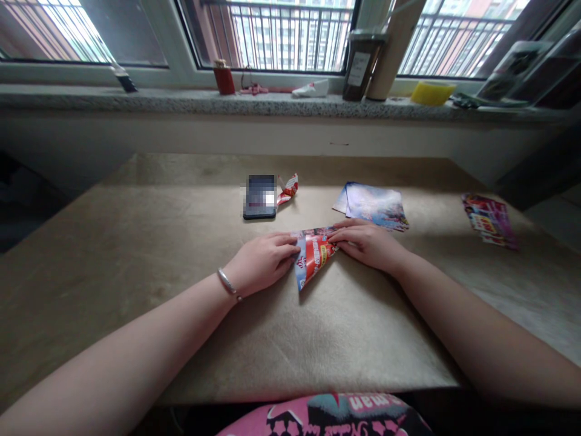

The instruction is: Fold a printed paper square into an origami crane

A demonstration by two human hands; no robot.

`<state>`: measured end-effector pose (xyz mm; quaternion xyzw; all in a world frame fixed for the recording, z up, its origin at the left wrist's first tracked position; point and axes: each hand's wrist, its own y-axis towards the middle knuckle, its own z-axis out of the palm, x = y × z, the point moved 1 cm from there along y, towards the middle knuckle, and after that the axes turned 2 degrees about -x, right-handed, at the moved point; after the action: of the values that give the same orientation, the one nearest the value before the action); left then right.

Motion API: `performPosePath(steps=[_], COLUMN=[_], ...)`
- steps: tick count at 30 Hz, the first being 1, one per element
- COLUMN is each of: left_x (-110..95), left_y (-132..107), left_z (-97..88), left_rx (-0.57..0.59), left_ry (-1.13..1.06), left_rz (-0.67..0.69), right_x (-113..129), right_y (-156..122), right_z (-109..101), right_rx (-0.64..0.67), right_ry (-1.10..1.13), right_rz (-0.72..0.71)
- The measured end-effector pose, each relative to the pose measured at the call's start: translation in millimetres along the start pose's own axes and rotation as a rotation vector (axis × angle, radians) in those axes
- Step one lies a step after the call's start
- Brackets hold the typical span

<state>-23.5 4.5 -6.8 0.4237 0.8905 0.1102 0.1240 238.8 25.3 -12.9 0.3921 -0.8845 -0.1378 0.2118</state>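
A folded, pointed piece of red and blue printed paper (312, 257) lies on the tan table (136, 254) in front of me. My left hand (263, 261), with a bracelet at the wrist, rests on the paper's left edge with fingers curled and pressed together on it. My right hand (367, 243) holds down the paper's upper right corner with its fingertips pinched on the fold. The paper's tip points toward me between the two hands.
A dark phone (259, 197) lies beyond my hands, with a small red and white folded paper (287, 189) beside it. Blue printed sheets (373, 206) lie at right, a pink leaflet (489, 220) farther right. The windowsill (181, 102) holds a red lighter, jars and a yellow sponge.
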Motion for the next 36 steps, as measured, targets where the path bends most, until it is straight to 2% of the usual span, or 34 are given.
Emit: performPosePath(steps=[4, 8, 16, 23, 36], left_x=[1, 0, -5, -6, -3], left_y=[0, 2, 1, 1, 2], left_z=[-0.4, -3.0, -3.0, -0.5, 2.3], left_rx=[-0.008, 0.004, 0.021, 0.005, -0.033], left_ry=[0.022, 0.014, 0.069, 0.088, 0.059], left_rz=[-0.057, -0.06, -0.085, -0.049, -0.039], right_x=[7, 13, 16, 18, 19], right_y=[2, 5, 7, 10, 10], right_z=[0, -1, 4, 7, 8], right_rx=[0.043, 0.115, 0.156, 0.157, 0.128], right_ry=[-0.003, -0.033, -0.077, -0.089, 0.041], right_rz=[-0.013, -0.073, -0.104, -0.106, -0.126])
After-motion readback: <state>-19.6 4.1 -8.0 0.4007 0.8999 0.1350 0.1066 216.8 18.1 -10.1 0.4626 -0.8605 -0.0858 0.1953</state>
